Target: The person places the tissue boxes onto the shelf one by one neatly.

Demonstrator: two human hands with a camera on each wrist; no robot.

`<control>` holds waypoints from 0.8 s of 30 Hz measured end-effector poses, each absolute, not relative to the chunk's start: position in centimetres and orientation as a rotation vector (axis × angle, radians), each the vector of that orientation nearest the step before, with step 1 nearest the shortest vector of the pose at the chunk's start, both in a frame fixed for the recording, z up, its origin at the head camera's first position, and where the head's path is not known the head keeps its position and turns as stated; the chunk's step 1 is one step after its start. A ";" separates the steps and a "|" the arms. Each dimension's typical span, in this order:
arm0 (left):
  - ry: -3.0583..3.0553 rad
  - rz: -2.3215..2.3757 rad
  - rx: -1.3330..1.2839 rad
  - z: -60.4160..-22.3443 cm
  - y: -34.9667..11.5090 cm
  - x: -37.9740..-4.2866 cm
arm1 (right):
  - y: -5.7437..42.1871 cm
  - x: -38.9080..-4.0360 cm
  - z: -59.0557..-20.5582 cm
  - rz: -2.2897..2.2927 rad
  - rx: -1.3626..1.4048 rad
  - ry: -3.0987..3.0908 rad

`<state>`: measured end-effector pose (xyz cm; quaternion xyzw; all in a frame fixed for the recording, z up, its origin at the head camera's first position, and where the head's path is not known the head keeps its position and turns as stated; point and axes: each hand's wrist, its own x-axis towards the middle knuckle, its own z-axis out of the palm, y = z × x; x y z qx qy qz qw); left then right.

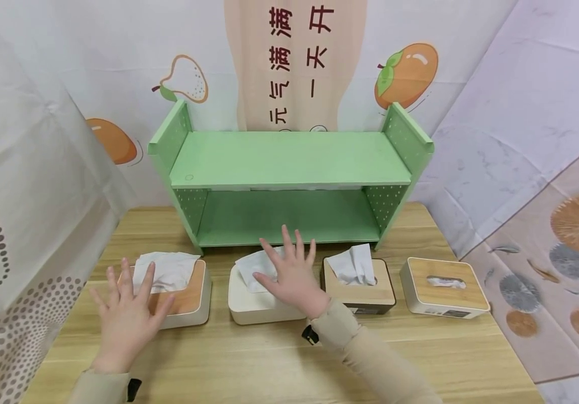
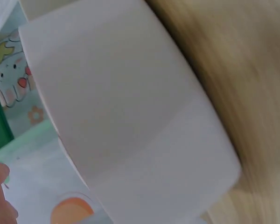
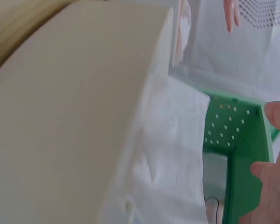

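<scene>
Four fingers and thumb spread wide, my left hand [image 1: 129, 321] is over the near left side of a tissue box with a wooden lid [image 1: 196, 289] and a white tissue [image 1: 170, 268] sticking out. Its white side wall [image 2: 130, 112] fills much of the left wrist view. Over an all-white tissue box [image 1: 259, 314] my right hand [image 1: 293, 276] spreads its fingers too, partly hiding the box and its tissue [image 1: 256, 269]. In the right wrist view that tissue [image 3: 170, 149] stands up beyond the box wall [image 3: 70, 112]. Neither hand grips anything; contact with the boxes cannot be told.
Right of my right hand stand a brown-and-beige tissue box [image 1: 370, 294] and a wood-topped white one [image 1: 446, 280]. A green two-level shelf [image 1: 289, 160] stands behind the row on the wooden table [image 1: 208, 365]. Printed cloth [image 1: 522, 168] hangs around the table.
</scene>
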<state>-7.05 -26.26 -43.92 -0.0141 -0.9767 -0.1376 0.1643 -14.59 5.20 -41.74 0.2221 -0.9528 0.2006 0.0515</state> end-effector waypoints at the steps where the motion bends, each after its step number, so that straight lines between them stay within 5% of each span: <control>1: -2.793 -0.386 -0.032 -44.0 -26.6 -6.9 | 4.8 -14.5 -41.7 0.614 0.692 -2.895; 24: -2.878 -0.469 0.096 -48.6 -30.8 -6.0 | -5.8 -12.5 -45.1 0.314 0.977 -2.966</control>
